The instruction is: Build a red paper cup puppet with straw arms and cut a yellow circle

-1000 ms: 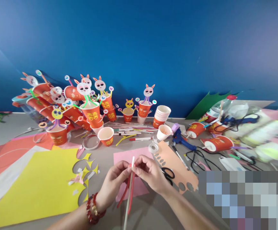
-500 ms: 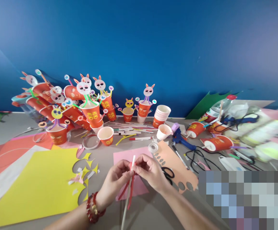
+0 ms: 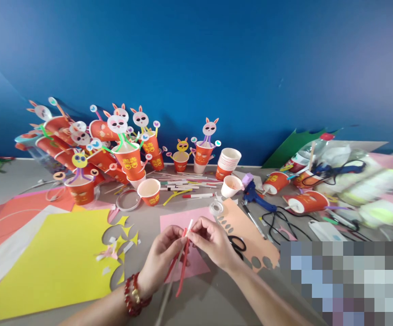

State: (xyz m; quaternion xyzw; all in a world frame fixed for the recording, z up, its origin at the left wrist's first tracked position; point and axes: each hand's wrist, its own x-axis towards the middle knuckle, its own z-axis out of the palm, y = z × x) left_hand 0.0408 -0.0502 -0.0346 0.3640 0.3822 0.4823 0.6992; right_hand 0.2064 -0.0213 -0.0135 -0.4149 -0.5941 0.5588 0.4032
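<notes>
My left hand (image 3: 164,248) and my right hand (image 3: 214,243) meet over a pink sheet of paper (image 3: 172,218), fingertips pinched together. Between them is a thin white stick (image 3: 190,224), its top end poking up above the fingers and its long lower part slanting down towards me. A red pipe cleaner (image 3: 182,277) is wrapped at the stick near its top, with two legs hanging below my fingers. The left fingers close round the stick and pipe cleaner; the right thumb and forefinger pinch at the same spot. Fingers hide the exact joint.
Orange paper cups (image 3: 130,164) with rabbit faces crowd the back left. Nearer stand an open cup (image 3: 149,192) and stacked cups (image 3: 229,159). Yellow paper (image 3: 57,258) lies left. Right are black-handled scissors (image 3: 239,243), tape (image 3: 215,208), a blue glue gun (image 3: 259,199) and cables.
The white stick has tilted, its top leaning right and its lower end swinging left. The red pipe cleaner's legs have shifted with it. Both hands keep their pinch in nearly the same place.
</notes>
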